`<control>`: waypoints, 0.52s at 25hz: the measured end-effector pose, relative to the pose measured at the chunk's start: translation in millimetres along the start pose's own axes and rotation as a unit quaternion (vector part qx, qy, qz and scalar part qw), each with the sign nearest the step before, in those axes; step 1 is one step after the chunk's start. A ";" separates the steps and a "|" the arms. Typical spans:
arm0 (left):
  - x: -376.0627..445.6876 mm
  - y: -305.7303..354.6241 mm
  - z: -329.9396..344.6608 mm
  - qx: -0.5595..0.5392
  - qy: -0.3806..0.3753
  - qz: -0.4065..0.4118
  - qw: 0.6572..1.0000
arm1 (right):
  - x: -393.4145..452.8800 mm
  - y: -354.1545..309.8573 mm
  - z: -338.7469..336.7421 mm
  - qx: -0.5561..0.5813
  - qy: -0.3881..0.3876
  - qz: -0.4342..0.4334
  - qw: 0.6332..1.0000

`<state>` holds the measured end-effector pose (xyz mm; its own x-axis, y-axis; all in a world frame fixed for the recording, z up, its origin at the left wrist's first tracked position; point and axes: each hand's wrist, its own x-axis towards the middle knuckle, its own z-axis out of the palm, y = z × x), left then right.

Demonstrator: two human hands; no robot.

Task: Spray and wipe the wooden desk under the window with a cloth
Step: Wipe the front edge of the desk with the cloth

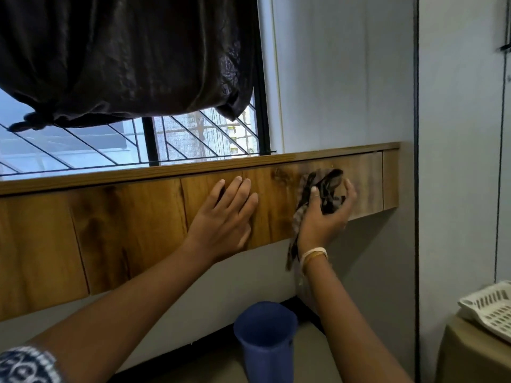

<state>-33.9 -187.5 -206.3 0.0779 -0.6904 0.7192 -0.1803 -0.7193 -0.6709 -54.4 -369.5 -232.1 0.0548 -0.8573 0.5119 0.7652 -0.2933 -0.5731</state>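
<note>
Cloth [326,189] sits bunched in the right hand [323,219], pressed to the desk [132,225] front, apparently mid-wipe. Left hand [224,217] lies flat beside it, fingers straight on the wood.

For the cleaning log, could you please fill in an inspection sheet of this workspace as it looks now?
Surface: wooden desk front under the window; paler streaked patch at its right end.
Job's things: checked cloth bunched against the wood; spray bottle not seen.
Clutter: blue plastic cup below; white slatted basket at right.
Grippers: left hand flat on the panel; right hand grips the cloth.
Cables: thin dark cord hanging at right.
Surroundings: dark curtain tied up, grey wall.
</note>
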 end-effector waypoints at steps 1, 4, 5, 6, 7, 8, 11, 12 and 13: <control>-1.1 1.2 1.8 0.003 0.002 0.003 1.000 | -4.5 -4.0 11.5 -0.001 0.013 -0.007 1.000; -2.0 0.2 3.7 0.007 0.014 -0.004 1.000 | -34.4 -13.4 36.1 -0.056 -0.059 -0.154 0.985; -2.1 0.1 3.4 0.006 0.018 -0.008 1.000 | -40.5 -8.4 40.8 -0.079 -0.123 -0.222 0.964; -1.6 0.2 4.0 0.003 0.021 -0.009 1.000 | -39.7 0.4 44.8 -0.101 -0.175 -0.275 0.940; -1.8 1.0 4.2 -0.003 0.025 -0.009 1.000 | -35.8 7.0 46.0 -0.118 -0.208 -0.310 0.920; -2.8 1.8 5.2 -0.006 0.029 -0.009 1.000 | -29.4 13.1 45.2 -0.130 -0.222 -0.337 0.906; -2.2 2.8 6.8 -0.003 0.042 -0.010 0.999 | -6.9 28.3 40.6 -0.145 -0.212 -0.391 0.884; -1.6 2.9 6.4 -0.005 0.043 -0.013 0.999 | 3.8 32.0 38.8 -0.141 -0.214 -0.393 0.883; -1.3 2.7 6.1 -0.010 0.044 -0.015 0.999 | 14.8 35.6 36.2 -0.140 -0.214 -0.383 0.888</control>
<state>-28.5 -189.0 -210.1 -0.0029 -0.6582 0.7529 -0.1983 -0.7375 -0.6455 -3.1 -377.3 -221.8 -0.1275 -0.1392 0.9820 0.4965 -0.8661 -0.0583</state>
